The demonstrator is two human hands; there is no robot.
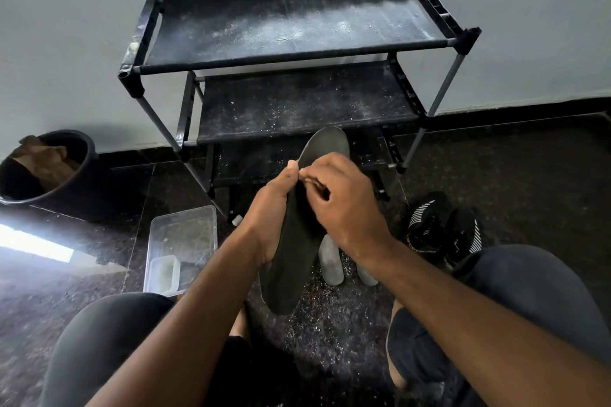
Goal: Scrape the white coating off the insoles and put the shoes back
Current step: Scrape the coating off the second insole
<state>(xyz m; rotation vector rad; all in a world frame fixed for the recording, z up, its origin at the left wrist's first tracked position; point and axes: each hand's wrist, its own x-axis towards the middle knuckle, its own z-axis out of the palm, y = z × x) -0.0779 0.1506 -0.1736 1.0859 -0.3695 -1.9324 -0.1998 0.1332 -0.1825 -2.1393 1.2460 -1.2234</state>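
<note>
While you sit with knees apart over the dark speckled floor (330,334), your left hand (264,205) cups a dark insole (294,258) from beneath, its fingers curled round the edge and the thumb pressed near the upper part. The insole tilts away from you, its greyish toe end reaching up in front of the black shoe rack (297,53). Your right hand (344,205) lies over the insole's middle, fingers bent tight and pinching something small and brownish against the surface; what it is cannot be made out.

Two pale, coated insoles (330,261) lie on the floor just behind the held one, among white flakes. A pair of black shoes with white stripes (439,228) stands to the right of them, near your right knee. The rack's shelves are dusted white. A clear plastic container (182,241) sits on the floor to the left, and a black bucket (49,172) stands by the wall.
</note>
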